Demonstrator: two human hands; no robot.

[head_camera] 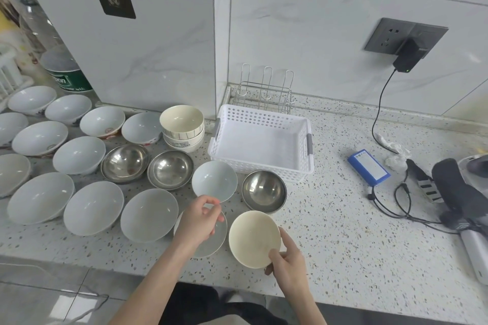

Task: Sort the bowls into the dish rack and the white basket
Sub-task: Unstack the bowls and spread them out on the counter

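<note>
Your right hand [286, 258] grips a cream bowl [253, 239] by its near rim, thumb inside, tilted up off the counter [343, 232]. Your left hand [198, 221] pinches the near rim of a pale blue bowl [214, 181], over a shallow white dish [211, 240] lying flat. At 1 o'clock from that bowl sits the white basket [261, 140] (nothing inside it), with the wire dish rack [264, 90] just behind it at 12 o'clock. A steel bowl [264, 191] rests just in front of the basket. To 9 o'clock spread many white bowls [93, 207], 2 stacks of steel ones [148, 166] and a cream stack [182, 126]
</note>
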